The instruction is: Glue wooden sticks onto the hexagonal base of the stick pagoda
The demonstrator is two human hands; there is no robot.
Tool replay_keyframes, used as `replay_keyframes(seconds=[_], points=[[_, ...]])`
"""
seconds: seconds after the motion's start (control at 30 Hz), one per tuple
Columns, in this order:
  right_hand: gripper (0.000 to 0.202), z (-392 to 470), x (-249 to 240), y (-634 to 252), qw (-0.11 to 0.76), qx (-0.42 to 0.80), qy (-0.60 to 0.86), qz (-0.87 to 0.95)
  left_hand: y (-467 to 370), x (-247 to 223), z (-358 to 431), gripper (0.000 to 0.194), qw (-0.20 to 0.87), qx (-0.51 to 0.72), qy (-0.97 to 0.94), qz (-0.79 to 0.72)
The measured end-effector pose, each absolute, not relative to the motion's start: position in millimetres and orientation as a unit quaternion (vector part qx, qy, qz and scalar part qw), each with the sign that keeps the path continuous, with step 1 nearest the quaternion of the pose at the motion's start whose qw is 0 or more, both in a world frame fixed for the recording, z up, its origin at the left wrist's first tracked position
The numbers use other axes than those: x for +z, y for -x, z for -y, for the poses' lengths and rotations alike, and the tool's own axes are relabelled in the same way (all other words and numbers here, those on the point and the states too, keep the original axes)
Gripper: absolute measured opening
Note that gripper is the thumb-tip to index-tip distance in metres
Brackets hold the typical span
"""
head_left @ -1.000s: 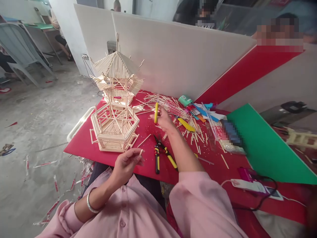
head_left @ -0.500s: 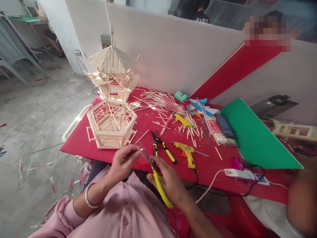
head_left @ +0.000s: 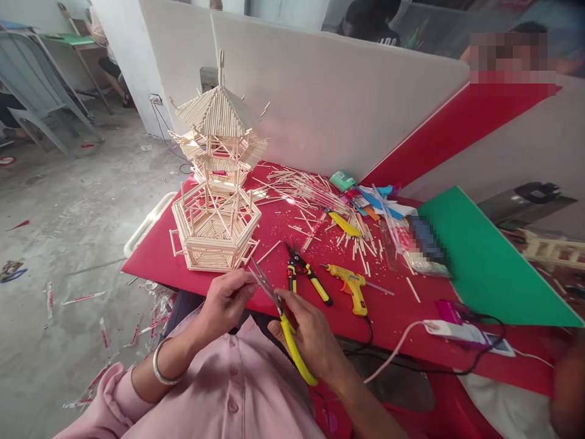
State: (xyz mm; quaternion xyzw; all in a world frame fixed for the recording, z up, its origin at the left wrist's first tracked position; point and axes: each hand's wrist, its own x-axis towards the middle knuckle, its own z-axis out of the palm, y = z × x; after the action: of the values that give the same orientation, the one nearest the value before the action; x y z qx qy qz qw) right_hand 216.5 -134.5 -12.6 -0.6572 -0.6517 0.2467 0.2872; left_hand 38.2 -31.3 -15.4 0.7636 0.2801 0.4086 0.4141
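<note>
My right hand (head_left: 307,332) is closed around yellow-handled long-nose pliers (head_left: 296,353). Their slim metal jaws point up and left, slightly apart. My left hand (head_left: 231,299) has its thumb and fingers pinched together right beside the jaws; whatever they hold is hidden. Just beyond both hands stands a pagoda model (head_left: 214,235) built of thin pale sticks, with a hexagonal base and tiered roofs. On the red tabletop (head_left: 269,299) near my right hand lie black-and-yellow cutters (head_left: 308,277) with their jaws apart, and a yellow glue gun (head_left: 350,286).
Loose sticks (head_left: 306,186) are heaped behind the tools, with a yellow-handled tool (head_left: 345,224) among them. A green board (head_left: 493,262) and a power strip (head_left: 454,329) with cords lie to the right. A white partition (head_left: 338,97) closes off the back. Wrappers litter the floor (head_left: 82,238).
The view has shifted slightly left, so the table things appear farther right. A small pale piece seen at my left fingertips before is no longer visible. Both hands keep nearly the same pose.
</note>
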Motion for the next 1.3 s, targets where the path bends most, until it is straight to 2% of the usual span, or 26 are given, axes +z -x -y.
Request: replay_keyframes(seconds=[0.1,0.23,0.3,0.37,0.47,0.57,0.67,0.77,0.83,0.87,0.9,0.97,1.2,1.23,1.3], points=[[0.041,140.2,-19.6,-216.0,0.288,0.252,0.665,0.642,-40.3,-18.9,32.7,0.021,0.392,0.416,-0.776,-0.265],[0.052,131.8,-20.2,-228.4,0.299,0.207,0.712,0.600,-43.3,-19.5,35.0,0.017,0.391,0.414,-0.768,-0.295],[0.053,110.0,-14.4,-240.1,0.261,0.153,0.766,0.568,-41.9,-16.1,34.5,0.015,0.388,0.426,-0.760,-0.302],[0.051,75.8,-8.7,-251.1,0.181,0.118,0.804,0.554,-36.4,-11.2,32.4,0.012,0.366,0.444,-0.763,-0.295],[0.052,14.7,-9.3,-259.9,0.095,0.114,0.812,0.565,-20.0,-2.5,26.1,0.022,0.263,0.472,-0.794,-0.279],[0.049,-33.2,-20.3,-259.9,0.092,0.111,0.807,0.572,1.6,6.4,16.9,0.025,0.103,0.478,-0.821,-0.295],[0.047,-47.0,-26.8,-257.1,0.116,0.102,0.794,0.588,18.6,13.5,6.5,0.024,-0.015,0.465,-0.819,-0.337],[0.039,-24.5,-18.0,-250.8,0.165,0.080,0.775,0.605,24.5,16.2,-3.1,0.026,-0.076,0.445,-0.817,-0.359],[0.032,1.9,-6.1,-240.4,0.223,0.080,0.750,0.618,23.2,15.6,-8.3,0.028,-0.096,0.436,-0.822,-0.352],[0.028,14.9,0.1,-232.7,0.308,0.095,0.709,0.628,21.7,14.9,-10.4,0.029,-0.101,0.435,-0.826,-0.345],[0.023,26.3,5.8,-223.7,0.374,0.111,0.663,0.639,20.1,14.3,-12.2,0.030,-0.100,0.434,-0.830,-0.338],[0.021,40.8,14.4,-203.9,0.431,0.116,0.601,0.663,17.1,13.5,-14.7,0.030,-0.087,0.434,-0.837,-0.321],[0.009,24.4,14.9,-168.1,0.462,0.104,0.556,0.683,16.9,14.1,-20.3,0.016,-0.020,0.466,-0.833,-0.296],[0.009,20.9,13.0,-167.8,0.468,0.100,0.566,0.672,18.3,13.2,-22.2,0.018,-0.006,0.496,-0.808,-0.319],[0.011,15.8,9.1,-168.0,0.474,0.093,0.584,0.652,22.3,10.5,-27.4,0.037,0.030,0.548,-0.746,-0.376]])
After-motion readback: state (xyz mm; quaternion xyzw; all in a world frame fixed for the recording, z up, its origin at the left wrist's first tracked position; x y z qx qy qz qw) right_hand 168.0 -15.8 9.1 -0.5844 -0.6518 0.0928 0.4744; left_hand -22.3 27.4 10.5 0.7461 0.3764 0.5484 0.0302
